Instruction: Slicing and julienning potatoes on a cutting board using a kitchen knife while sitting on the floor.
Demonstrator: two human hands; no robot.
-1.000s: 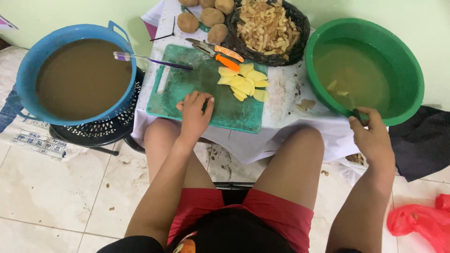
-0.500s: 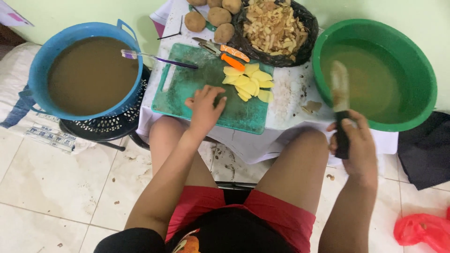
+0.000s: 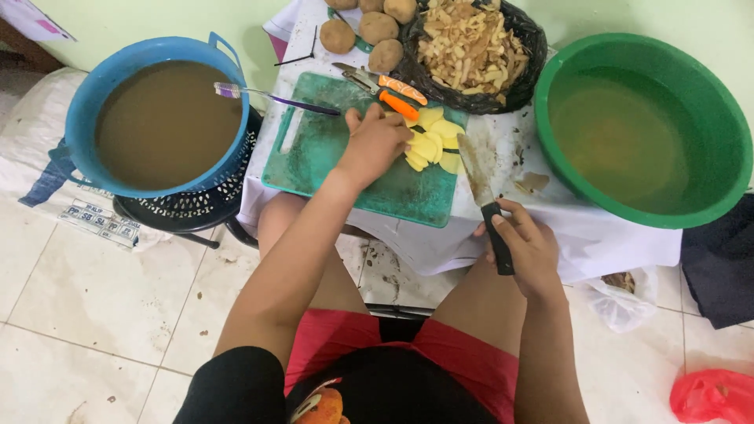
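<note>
Left hand (image 3: 378, 141) flat on the pile of yellow potato slices (image 3: 433, 141), fingers curled down over the near edge of the pile, pressing rather than pinching. Slices sit on the far right part of the green cutting board (image 3: 314, 149), spilling toward its right edge.

Right hand (image 3: 525, 245) closed around the black handle of the knife (image 3: 476, 174), fingers wrapped tight. Blade points up and away from me, slightly left, tip near the board's right edge, just beside the slices. Cannot tell if the blade touches the board or hovers just above it.

Key relation: slices lie to the left of the blade and just beyond its tip. Knife's long axis runs near to far, roughly along the board's right edge. The pile spreads crosswise to that. Left hand is the nearer one, already on the pile; the knife hand is back at the table's (image 3: 503, 141) near edge.

Around: orange-handled peeler (image 3: 400, 96) just past my left hand. Blue tub (image 3: 86, 118) of brown water to the left, green basin (image 3: 730, 141) to the right, well apart from both hands.
</note>
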